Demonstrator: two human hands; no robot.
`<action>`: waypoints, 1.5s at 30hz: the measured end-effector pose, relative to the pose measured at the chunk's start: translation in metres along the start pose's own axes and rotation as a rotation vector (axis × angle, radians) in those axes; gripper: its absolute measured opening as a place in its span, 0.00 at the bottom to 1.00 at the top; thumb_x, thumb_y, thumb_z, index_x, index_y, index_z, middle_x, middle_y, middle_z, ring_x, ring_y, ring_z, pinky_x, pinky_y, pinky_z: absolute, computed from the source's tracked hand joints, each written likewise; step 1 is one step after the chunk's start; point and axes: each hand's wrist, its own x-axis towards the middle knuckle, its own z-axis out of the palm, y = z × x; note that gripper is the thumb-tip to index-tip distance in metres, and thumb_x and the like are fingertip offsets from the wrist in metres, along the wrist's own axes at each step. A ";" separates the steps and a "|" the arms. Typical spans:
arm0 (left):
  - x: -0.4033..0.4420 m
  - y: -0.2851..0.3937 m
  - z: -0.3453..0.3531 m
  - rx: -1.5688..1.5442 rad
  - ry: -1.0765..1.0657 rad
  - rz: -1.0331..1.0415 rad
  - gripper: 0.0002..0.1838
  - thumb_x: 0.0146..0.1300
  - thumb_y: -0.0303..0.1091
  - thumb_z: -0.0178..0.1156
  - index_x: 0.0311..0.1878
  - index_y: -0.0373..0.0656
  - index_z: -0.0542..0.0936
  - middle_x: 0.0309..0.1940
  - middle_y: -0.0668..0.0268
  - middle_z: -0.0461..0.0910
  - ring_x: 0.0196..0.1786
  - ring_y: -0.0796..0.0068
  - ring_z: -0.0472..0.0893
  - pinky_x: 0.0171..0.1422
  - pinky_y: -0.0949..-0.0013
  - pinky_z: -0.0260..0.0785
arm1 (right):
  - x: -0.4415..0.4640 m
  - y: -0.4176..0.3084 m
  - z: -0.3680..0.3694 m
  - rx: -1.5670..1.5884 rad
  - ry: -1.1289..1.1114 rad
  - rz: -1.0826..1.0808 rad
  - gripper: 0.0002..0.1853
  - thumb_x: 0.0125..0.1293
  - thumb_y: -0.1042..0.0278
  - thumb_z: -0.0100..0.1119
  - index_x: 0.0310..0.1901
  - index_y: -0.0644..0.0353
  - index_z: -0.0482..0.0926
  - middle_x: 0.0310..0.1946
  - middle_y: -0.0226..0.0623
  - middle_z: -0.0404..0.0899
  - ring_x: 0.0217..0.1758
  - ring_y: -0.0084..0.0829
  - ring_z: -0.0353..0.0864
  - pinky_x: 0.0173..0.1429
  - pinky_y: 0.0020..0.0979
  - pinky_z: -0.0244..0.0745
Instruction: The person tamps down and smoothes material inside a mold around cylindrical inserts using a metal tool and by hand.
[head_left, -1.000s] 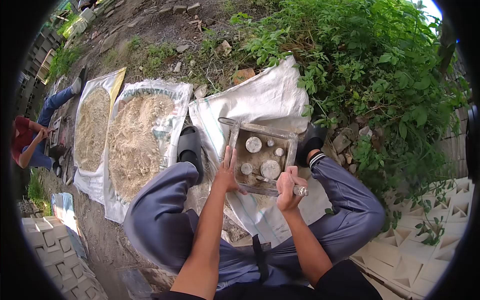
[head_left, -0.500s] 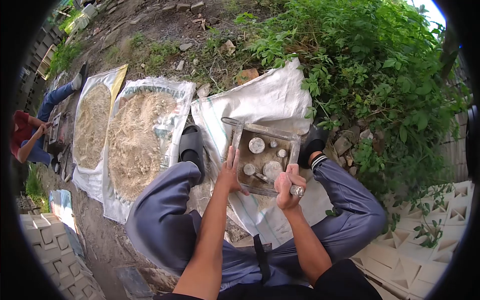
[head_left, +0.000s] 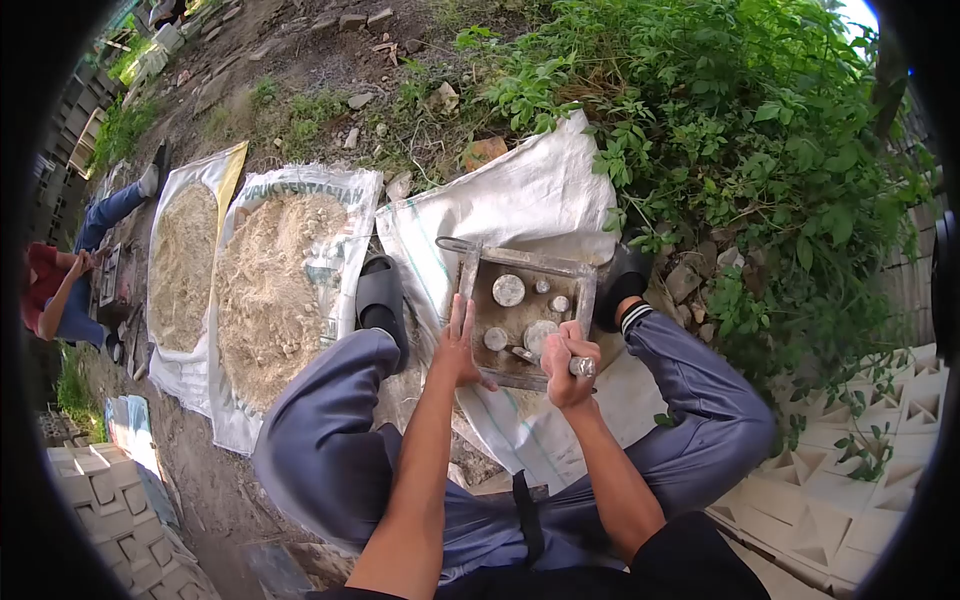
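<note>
Trodden brown earth (head_left: 190,440) runs beneath heaps of pale, crumbly material (head_left: 275,290) on printed sacks, with leafy green plants (head_left: 720,130) crowding the opposite side. Between the seated person's bent legs, a square, grey, powder-crusted frame (head_left: 530,262) lies on a white woven sack (head_left: 570,160). Pale round pieces of several sizes sit inside it; the large disc (head_left: 508,290) is near the far edge, apart from the right hand.

To work well here, I'd say, the frame wants light, even pressure at its side, while the grey rod-shaped tool (head_left: 583,367) moves in short, controlled strokes. Its inner end should clear the round pieces, since a knock could chip or shift them.

The left hand (head_left: 454,358) is open, fingers stretched along the frame's left side, thumb spread toward the near corner. The right hand (head_left: 568,372) is closed around the tool, knuckles up over the near right part, forearm angled in from below. Whether the tool's hidden part touches anything, I can't tell.
</note>
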 end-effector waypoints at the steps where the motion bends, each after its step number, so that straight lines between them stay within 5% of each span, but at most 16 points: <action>1: -0.001 0.001 -0.002 -0.031 -0.054 -0.033 0.91 0.13 0.53 0.85 0.77 0.49 0.27 0.79 0.58 0.24 0.76 0.45 0.51 0.77 0.55 0.56 | 0.000 0.003 0.003 0.007 0.005 0.033 0.21 0.65 0.69 0.52 0.12 0.62 0.69 0.11 0.34 0.67 0.22 0.33 0.64 0.31 0.36 0.59; 3: -0.002 -0.003 0.003 -0.018 -0.021 -0.010 0.91 0.13 0.53 0.85 0.77 0.49 0.26 0.79 0.58 0.23 0.76 0.45 0.51 0.77 0.55 0.56 | -0.014 0.009 0.000 0.035 -0.043 0.002 0.21 0.65 0.70 0.52 0.13 0.62 0.69 0.12 0.34 0.67 0.22 0.33 0.63 0.32 0.37 0.59; 5: -0.003 0.001 0.002 -0.010 0.028 0.034 0.91 0.13 0.53 0.85 0.77 0.49 0.26 0.79 0.58 0.23 0.76 0.45 0.51 0.77 0.55 0.56 | -0.027 0.035 0.007 0.112 -0.072 0.262 0.22 0.66 0.70 0.53 0.12 0.62 0.68 0.11 0.34 0.65 0.22 0.33 0.64 0.34 0.39 0.59; 7: -0.001 0.003 -0.004 0.035 -0.065 -0.039 0.91 0.14 0.54 0.85 0.77 0.49 0.26 0.78 0.58 0.23 0.76 0.45 0.52 0.77 0.55 0.57 | -0.011 0.025 0.007 -0.025 -0.142 0.211 0.17 0.67 0.68 0.55 0.19 0.62 0.71 0.17 0.35 0.70 0.25 0.33 0.66 0.36 0.38 0.62; 10: -0.001 0.004 -0.003 0.056 -0.071 -0.052 0.91 0.14 0.56 0.84 0.77 0.48 0.26 0.78 0.57 0.22 0.76 0.45 0.52 0.76 0.55 0.57 | -0.011 0.005 -0.004 0.164 -0.124 0.279 0.11 0.70 0.66 0.57 0.47 0.61 0.70 0.38 0.39 0.77 0.36 0.34 0.74 0.45 0.32 0.70; 15: 0.000 -0.002 0.004 0.076 -0.032 -0.023 0.91 0.13 0.56 0.84 0.77 0.46 0.27 0.78 0.55 0.22 0.76 0.46 0.53 0.76 0.56 0.57 | -0.011 -0.015 -0.001 -0.132 -0.064 0.113 0.07 0.71 0.73 0.53 0.47 0.62 0.68 0.38 0.41 0.78 0.43 0.40 0.80 0.49 0.37 0.75; 17: 0.000 -0.001 0.002 0.075 -0.043 -0.029 0.91 0.13 0.56 0.84 0.77 0.46 0.27 0.78 0.55 0.22 0.75 0.46 0.53 0.76 0.56 0.57 | -0.010 -0.008 -0.004 -0.205 -0.161 0.256 0.07 0.71 0.73 0.55 0.46 0.62 0.69 0.36 0.42 0.79 0.39 0.42 0.81 0.46 0.36 0.76; 21: 0.001 0.002 -0.003 0.049 -0.058 -0.028 0.91 0.14 0.56 0.84 0.77 0.45 0.27 0.78 0.55 0.22 0.75 0.45 0.54 0.76 0.56 0.57 | -0.013 -0.021 -0.001 -0.155 -0.131 0.201 0.06 0.70 0.73 0.56 0.44 0.62 0.69 0.35 0.44 0.79 0.35 0.45 0.82 0.43 0.36 0.76; 23: -0.002 -0.001 -0.002 0.044 -0.078 -0.036 0.90 0.14 0.55 0.84 0.77 0.46 0.27 0.78 0.55 0.22 0.75 0.45 0.55 0.76 0.56 0.57 | -0.019 -0.021 -0.001 -0.063 -0.178 0.068 0.07 0.70 0.75 0.57 0.42 0.64 0.69 0.38 0.44 0.79 0.41 0.35 0.83 0.44 0.31 0.77; 26: -0.005 -0.001 0.005 -0.006 -0.026 0.001 0.90 0.14 0.54 0.84 0.77 0.48 0.28 0.78 0.56 0.22 0.74 0.45 0.55 0.75 0.55 0.59 | -0.013 -0.014 0.002 -0.195 -0.321 0.209 0.07 0.67 0.76 0.58 0.43 0.61 0.70 0.36 0.43 0.80 0.36 0.40 0.83 0.41 0.34 0.76; 32: -0.005 -0.002 0.002 -0.007 -0.005 -0.004 0.90 0.14 0.53 0.85 0.77 0.52 0.29 0.79 0.59 0.23 0.74 0.46 0.57 0.75 0.54 0.60 | -0.022 -0.023 0.004 -0.086 -0.128 0.050 0.07 0.68 0.76 0.57 0.43 0.60 0.69 0.32 0.41 0.80 0.35 0.42 0.83 0.40 0.35 0.75; 36: -0.001 0.007 -0.007 0.029 -0.072 -0.074 0.90 0.14 0.53 0.85 0.77 0.51 0.28 0.79 0.59 0.23 0.74 0.46 0.57 0.75 0.54 0.60 | -0.009 -0.018 0.002 -0.154 -0.209 0.191 0.07 0.68 0.77 0.57 0.42 0.61 0.69 0.36 0.44 0.80 0.37 0.41 0.83 0.41 0.35 0.76; 40: -0.004 -0.003 0.004 -0.010 0.016 0.010 0.90 0.14 0.53 0.85 0.77 0.51 0.28 0.79 0.60 0.23 0.74 0.45 0.57 0.74 0.54 0.60 | -0.015 -0.019 0.004 -0.090 -0.082 0.070 0.05 0.70 0.75 0.54 0.42 0.62 0.68 0.33 0.41 0.77 0.37 0.33 0.80 0.46 0.32 0.75; 45: -0.001 -0.003 0.004 -0.009 0.038 0.025 0.90 0.14 0.52 0.85 0.77 0.50 0.28 0.79 0.60 0.23 0.75 0.45 0.55 0.75 0.54 0.59 | 0.004 -0.014 0.005 -0.161 -0.140 0.162 0.07 0.69 0.76 0.57 0.43 0.64 0.68 0.34 0.41 0.77 0.35 0.38 0.80 0.43 0.34 0.76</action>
